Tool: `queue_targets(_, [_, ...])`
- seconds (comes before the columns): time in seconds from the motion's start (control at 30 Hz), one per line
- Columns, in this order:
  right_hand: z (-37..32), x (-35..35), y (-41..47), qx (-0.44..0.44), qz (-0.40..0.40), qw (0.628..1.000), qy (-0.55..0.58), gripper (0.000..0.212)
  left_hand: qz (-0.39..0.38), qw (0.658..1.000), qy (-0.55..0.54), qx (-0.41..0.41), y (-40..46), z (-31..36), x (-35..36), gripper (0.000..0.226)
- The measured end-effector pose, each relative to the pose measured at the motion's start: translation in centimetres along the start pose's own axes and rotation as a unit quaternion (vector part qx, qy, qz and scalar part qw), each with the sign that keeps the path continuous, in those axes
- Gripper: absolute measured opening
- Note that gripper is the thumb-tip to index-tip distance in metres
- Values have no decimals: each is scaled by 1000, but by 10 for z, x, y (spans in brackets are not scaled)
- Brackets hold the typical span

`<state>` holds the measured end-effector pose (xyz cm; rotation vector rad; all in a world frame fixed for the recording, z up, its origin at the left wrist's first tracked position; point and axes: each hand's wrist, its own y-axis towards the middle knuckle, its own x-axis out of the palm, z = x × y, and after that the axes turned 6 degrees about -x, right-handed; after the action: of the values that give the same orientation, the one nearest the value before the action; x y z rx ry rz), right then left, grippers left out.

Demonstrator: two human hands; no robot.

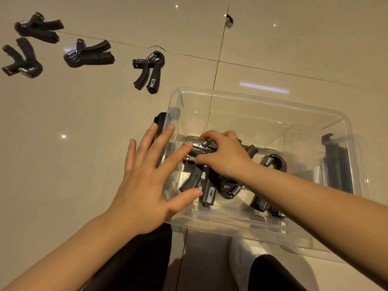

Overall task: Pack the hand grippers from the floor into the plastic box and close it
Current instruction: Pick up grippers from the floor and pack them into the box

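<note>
Head view, looking down on a tiled floor [105,127]. A clear plastic box [260,101], lid off, stands on the floor at centre right; its near wall runs along the person's knees, its far wall catches a bright strip of reflected light.

The right hand [222,156] reaches over the near rim into the box, its fingers curled round the head of a black hand gripper [196,152] at the spring and dial end; the handles of this gripper [194,181] hang below the hand, toward the box's near-left corner. The hand hides how the head joins the handles, so whether these are one gripper or two cannot be told.

The left hand [147,181] hovers at the box's left wall, fingers straight and spread, grasping nothing; whether the fingertips touch the wall is unclear.

Further grippers lie on the box's bottom, partly covered by the right forearm: one with its coil spring showing near the right wall [273,162], another by the near wall [230,187]. Their count is uncertain.

A dark latch [160,120] sits on the outside of the left wall, half hidden by the left fingers; a matching one [333,164] shows blurred through the right wall.

Four grippers lie on the floor beyond the box's far-left corner: [148,72], [90,54], [38,28], [21,59].
</note>
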<state>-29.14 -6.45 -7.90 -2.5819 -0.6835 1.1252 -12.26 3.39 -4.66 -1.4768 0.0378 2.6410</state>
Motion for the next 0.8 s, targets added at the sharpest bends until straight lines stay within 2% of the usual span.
queue_targets(0.1, [2,12,4,-40,-20,990,-130,55,-3,1000,4,4,0,-1,1,72])
queue_targets(0.17, [9,15,8,-39,-58,983,-172,59,-2,1000,4,2,0,-2,1,72])
queue_targets(0.3, [18,17,10,-60,-91,976,-188,53,7,1000,30,-5,0,-2,2,71])
queue_targets(0.53, [18,19,11,-64,-106,967,-224,57,6,999,41,-17,-1,-1,0,70])
queue_targets(0.67, [20,13,6,-52,-147,960,-234,70,13,999,33,-9,-1,-1,2,69])
queue_targets(0.73, [19,10,-1,-97,-197,935,-278,80,16,999,40,-4,-1,-1,2,69])
queue_targets(0.8, [18,11,-6,-152,-238,895,-346,87,19,999,42,-2,0,-1,2,69])
